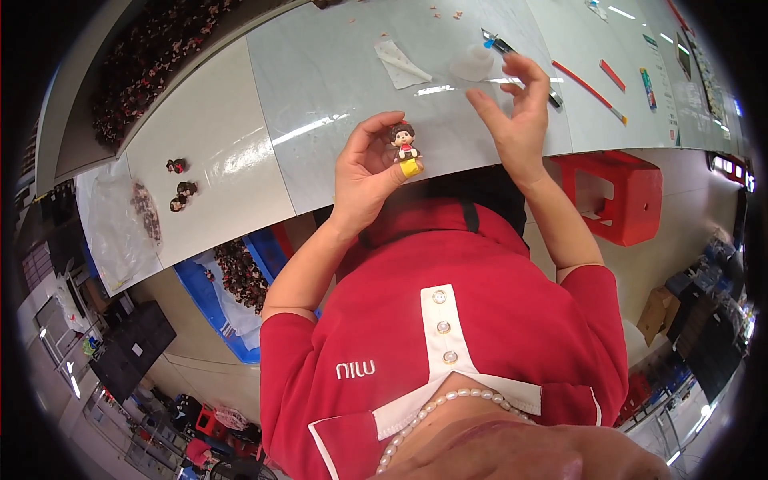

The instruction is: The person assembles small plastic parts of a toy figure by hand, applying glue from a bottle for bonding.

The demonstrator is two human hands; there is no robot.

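My left hand [362,174] is closed around a small doll figurine [404,144] with brown hair, a pale face and a red front. It holds the figurine upright above the table's near edge, with a yellow wrap [410,168] on the thumb tip. My right hand [518,124] is raised to the right of it, fingers apart and nothing visible in them. Just beyond that hand are a translucent squeeze bottle [470,64] with a blue tip and a black utility knife [498,42], partly hidden behind the fingers.
A crumpled white cloth [400,66] lies on the table [320,88]. Two loose figurines [183,196] [177,166] rest at the left, near a plastic bag [120,220]. Bins of figurines stand far left and below, one a blue crate [204,292]. A brush [588,88] and red stool [632,200] are right.
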